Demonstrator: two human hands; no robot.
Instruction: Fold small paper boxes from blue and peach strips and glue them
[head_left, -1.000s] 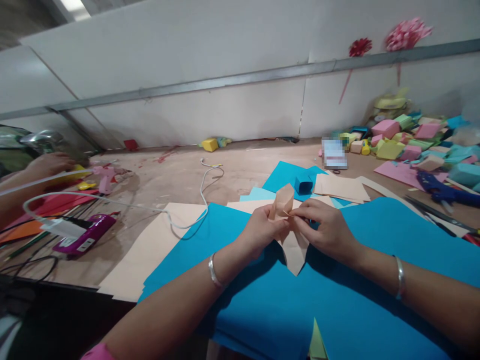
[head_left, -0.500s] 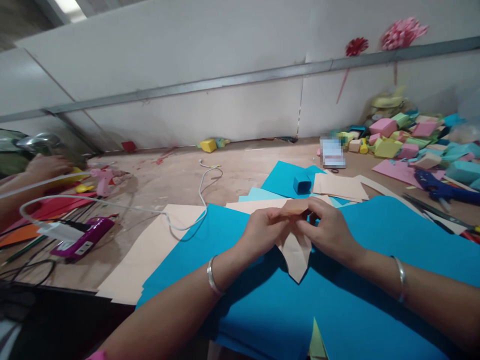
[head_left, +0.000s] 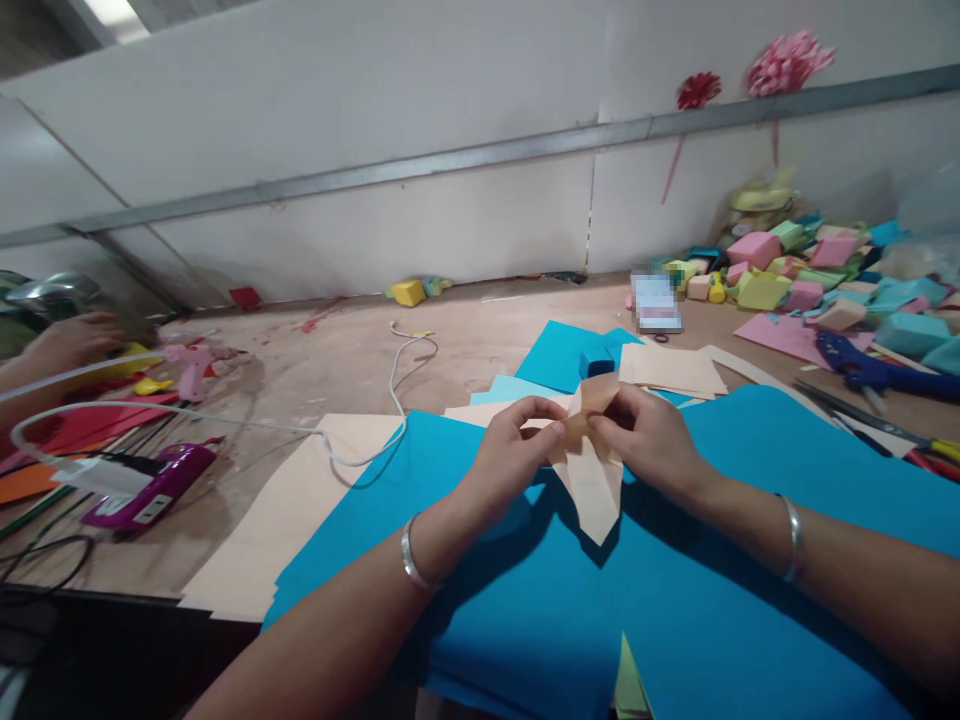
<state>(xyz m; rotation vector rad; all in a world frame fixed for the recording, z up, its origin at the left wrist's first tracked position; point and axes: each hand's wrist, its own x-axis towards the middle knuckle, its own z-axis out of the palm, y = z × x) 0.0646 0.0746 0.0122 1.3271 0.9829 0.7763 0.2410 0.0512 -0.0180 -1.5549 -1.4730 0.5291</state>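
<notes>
Between both hands is a folded piece of peach paper [head_left: 592,485], creased, with a pointed end hanging toward me. My left hand [head_left: 517,445] pinches its left side between thumb and fingers. On the right side, my right hand [head_left: 652,440] grips the paper near its raised upper flap. Beneath the hands lie large blue sheets [head_left: 495,610], which catch their shadow. Just beyond the fingers stands a small blue folded paper box [head_left: 595,363], partly hidden by the peach flap.
Peach sheets [head_left: 667,368], a blue glue gun [head_left: 877,370] and scissors [head_left: 870,415] lie to the right, before a pile of coloured paper boxes [head_left: 765,290]. At left are a purple power strip [head_left: 154,490], a white cable [head_left: 394,390], a pink glue gun [head_left: 191,365] and another person's hand [head_left: 75,345].
The peach paper's upper flap has tipped upward, and its creased inside shows more. My left fingers have shifted their hold. The whole view has moved slightly.
</notes>
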